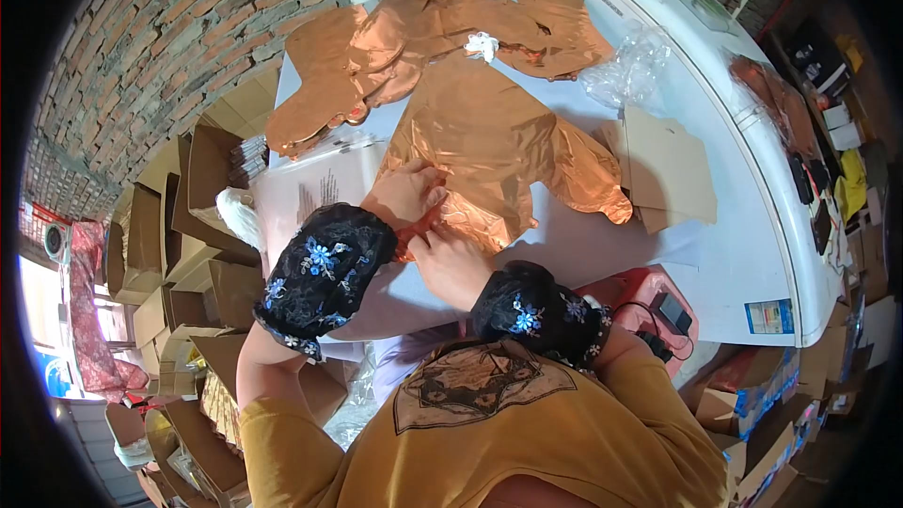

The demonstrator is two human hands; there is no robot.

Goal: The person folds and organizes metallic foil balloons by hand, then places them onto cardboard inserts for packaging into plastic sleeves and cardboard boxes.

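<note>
Brick wall (179, 28): behind the bench, cut off by the dark round edge of the view. White appliance, possibly a chest freezer (790, 254): to my right, its far contents hard to make out. Pale worktable (574, 243): before me, largely covered. Cardboard boxes (212, 165): crowded at my left, lower ones partly hidden by my arm. Copper foil pile (423, 28): across the table's far end, layers overlapping, their count unclear. Copper foil piece (480, 132), perhaps a flat balloon: on the table directly before me, pointed end away, one lobe reaching right; its near-left edge is hidden under my hands. Cardboard sheets (673, 169): right, beside that lobe. Clear printed plastic (315, 179): left, near my wrist. Clear crumpled bag (625, 71): beyond the cardboard. Black floral sleeve covers (329, 263): one on each forearm, both arms angled inward.

Left hand (406, 196): palm down on the foil, fingers bent; whether they pinch, I cannot tell. Right hand (456, 265): just nearer me, thumb and forefinger drawn close at a reddish crumple, contact obscured. White tuft (482, 45): at the foil's far tip, material unclear.
</note>
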